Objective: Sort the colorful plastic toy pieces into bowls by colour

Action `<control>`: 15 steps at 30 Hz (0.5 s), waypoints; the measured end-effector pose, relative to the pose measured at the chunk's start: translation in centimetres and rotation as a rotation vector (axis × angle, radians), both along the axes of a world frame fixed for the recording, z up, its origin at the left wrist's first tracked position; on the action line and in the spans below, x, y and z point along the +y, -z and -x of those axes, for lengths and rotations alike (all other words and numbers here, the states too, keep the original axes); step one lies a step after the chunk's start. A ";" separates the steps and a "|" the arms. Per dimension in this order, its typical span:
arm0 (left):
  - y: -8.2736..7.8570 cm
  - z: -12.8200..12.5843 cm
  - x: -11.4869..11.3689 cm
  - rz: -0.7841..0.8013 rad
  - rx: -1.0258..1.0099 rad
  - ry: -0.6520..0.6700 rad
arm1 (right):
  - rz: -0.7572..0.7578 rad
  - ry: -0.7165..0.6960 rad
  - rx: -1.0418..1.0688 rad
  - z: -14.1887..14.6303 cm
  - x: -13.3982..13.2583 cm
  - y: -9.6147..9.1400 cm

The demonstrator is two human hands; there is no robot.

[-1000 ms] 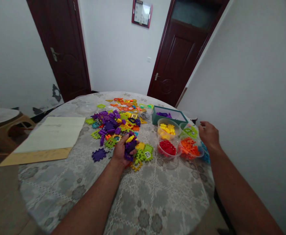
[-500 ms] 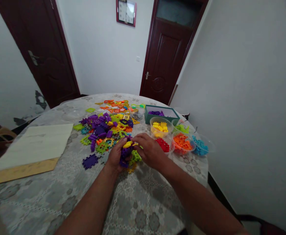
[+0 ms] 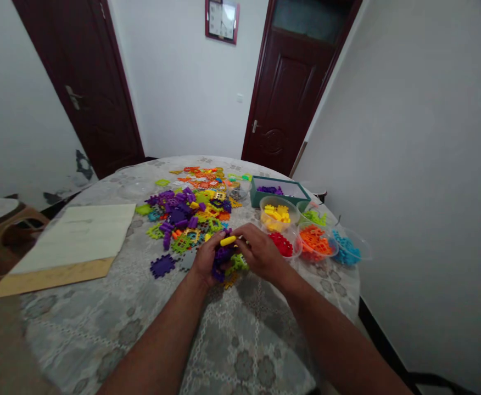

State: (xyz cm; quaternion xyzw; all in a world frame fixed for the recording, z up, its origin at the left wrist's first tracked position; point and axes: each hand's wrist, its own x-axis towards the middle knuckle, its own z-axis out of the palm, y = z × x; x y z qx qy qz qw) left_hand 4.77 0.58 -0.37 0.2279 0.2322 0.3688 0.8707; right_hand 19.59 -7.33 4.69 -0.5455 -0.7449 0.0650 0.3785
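Note:
My left hand point(image 3: 205, 262) is closed around purple plastic building pieces point(image 3: 224, 254), above the near side of the pile. A small yellow building piece point(image 3: 228, 240) lies across the top of them, its right end at the fingertips of my right hand point(image 3: 262, 253). Those fingers are pinched together; their exact grip is partly hidden. Just below my hands are lime-green lattice pieces point(image 3: 239, 263). A flat dark purple notched piece point(image 3: 162, 266) rests on the cloth to the left.
A mixed pile of pieces point(image 3: 178, 214) spreads beyond my hands. To the right stand clear tubs of yellow point(image 3: 277, 216), red point(image 3: 281, 244), orange point(image 3: 315, 241) and blue pieces point(image 3: 346, 249). Behind them is a green box point(image 3: 281, 182). Paper point(image 3: 76, 236) lies on the left.
The whole scene has shifted a little to the right in view. Between my hands, the yellow piece has turned and now shows as a longer bar. Both hands stay close together.

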 end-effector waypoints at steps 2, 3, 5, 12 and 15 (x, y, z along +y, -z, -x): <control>-0.1 0.2 0.1 -0.023 0.012 -0.006 | 0.030 0.090 0.116 -1.0 -0.6 -0.6; -0.2 0.3 0.2 -0.029 0.017 -0.010 | 0.055 0.150 0.162 -1.8 -0.8 -0.9; -0.3 0.4 0.3 -0.010 0.006 -0.003 | 0.081 0.283 0.190 -4.1 -1.0 -1.8; -0.3 0.4 0.2 0.012 -0.013 0.014 | -0.042 0.744 -0.047 -14.1 1.7 -3.6; -0.1 0.2 0.2 -0.003 0.001 0.004 | -0.036 0.761 -0.030 -14.6 2.3 -3.5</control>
